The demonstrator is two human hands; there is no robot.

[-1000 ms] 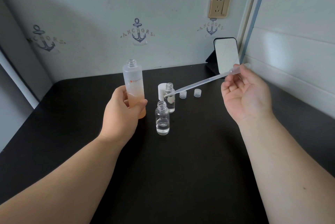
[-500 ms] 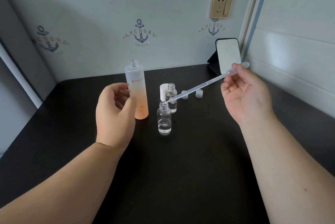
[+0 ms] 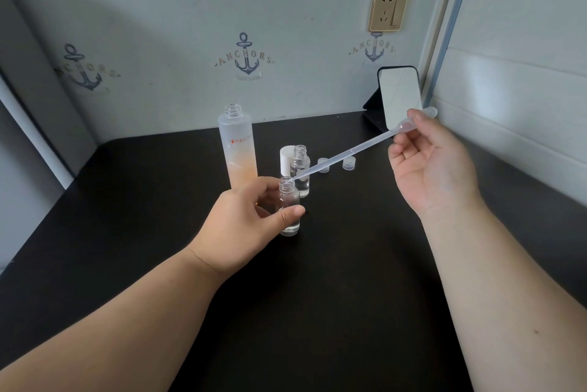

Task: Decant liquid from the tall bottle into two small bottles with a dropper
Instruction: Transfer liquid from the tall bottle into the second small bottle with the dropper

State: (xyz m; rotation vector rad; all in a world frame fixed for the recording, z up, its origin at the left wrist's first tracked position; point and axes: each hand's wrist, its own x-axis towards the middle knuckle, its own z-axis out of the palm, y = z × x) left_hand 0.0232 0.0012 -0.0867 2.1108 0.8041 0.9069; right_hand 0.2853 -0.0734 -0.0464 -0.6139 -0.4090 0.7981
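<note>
The tall frosted bottle (image 3: 239, 150), orange in its lower half and uncapped, stands upright on the black table (image 3: 317, 280). My left hand (image 3: 247, 217) grips the nearer small clear bottle (image 3: 289, 207), which holds a little clear liquid. My right hand (image 3: 428, 166) pinches the bulb of a long clear plastic dropper (image 3: 343, 156); its tip rests in the mouth of that small bottle. The second small clear bottle (image 3: 301, 169) stands just behind, open, next to a white cap (image 3: 286, 158).
Two small clear screw caps (image 3: 324, 164) (image 3: 348, 163) lie behind the bottles. A small mirror on a black stand (image 3: 399, 96) leans at the back right corner by the wall. A wall socket (image 3: 388, 8) is above it.
My left hand let go of the tall bottle, which now stands on the table, and took hold of the nearer small bottle. The dropper tip moved from the far small bottle to the near one.
</note>
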